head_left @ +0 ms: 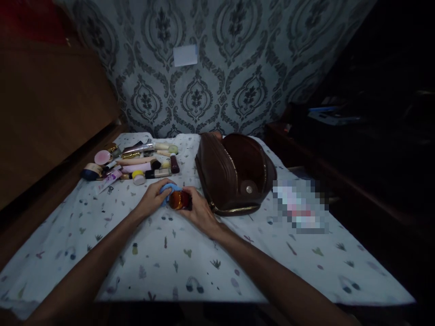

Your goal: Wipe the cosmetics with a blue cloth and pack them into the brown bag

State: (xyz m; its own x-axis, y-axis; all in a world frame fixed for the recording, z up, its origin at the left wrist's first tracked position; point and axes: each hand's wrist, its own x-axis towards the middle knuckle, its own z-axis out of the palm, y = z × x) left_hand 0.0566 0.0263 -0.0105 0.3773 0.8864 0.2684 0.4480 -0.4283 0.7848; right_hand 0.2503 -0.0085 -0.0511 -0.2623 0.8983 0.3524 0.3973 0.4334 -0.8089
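Both my hands meet at the middle of a table covered in a white printed cloth (pixel 176 262). My right hand (pixel 199 208) is wrapped round a small amber bottle (pixel 179 199) lying on its side. My left hand (pixel 154 197) is closed on a blue cloth (pixel 169 189) pressed against the bottle's left end. A brown leather bag (pixel 234 172) stands open just to the right of my hands, its flap folded back.
Several cosmetics, tubes, jars and small bottles (pixel 136 163) lie in a heap at the table's far left. A blurred patch (pixel 301 206) lies right of the bag. Patterned wallpaper (pixel 217 68) rises behind; dark wooden furniture flanks both sides.
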